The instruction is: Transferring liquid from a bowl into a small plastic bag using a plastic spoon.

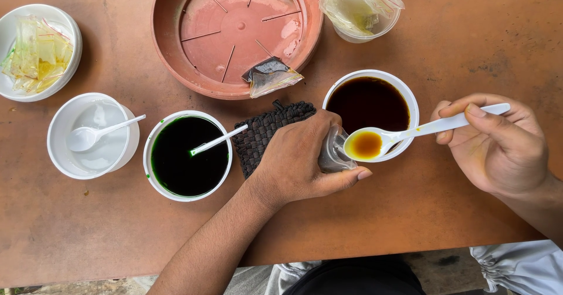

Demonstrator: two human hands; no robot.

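Nearest the camera, the left hand (pixel 296 157) reaches in from the bottom edge, its fingers closed around a small clear plastic bag (pixel 336 151) held upright just in front of the bowl of dark brown liquid (pixel 370 104). To the right, the right hand (pixel 498 145) pinches the handle of a white plastic spoon (pixel 399 138) between thumb and fingers – the spoon's bowl carries amber-brown liquid and sits right at the mouth of the bag, over the near rim of the brown bowl.

Beside the left wrist lies a dark woven mat (pixel 264 132), partly hidden by the hand. Left of it stands a white bowl of dark green liquid (pixel 187 155) with a white spoon resting in it, then an empty white bowl (pixel 92 135) with another spoon. At the far left, a white bowl (pixel 38 51) holds small filled packets, yellowish and green. Farther back on the brown counter (pixel 105 236) sits a round terracotta-coloured tray (pixel 234 31) with one dark filled packet (pixel 270 75) lying on its near edge – and a clear cup (pixel 363 7) stuffed with empty plastic bags stands at its right
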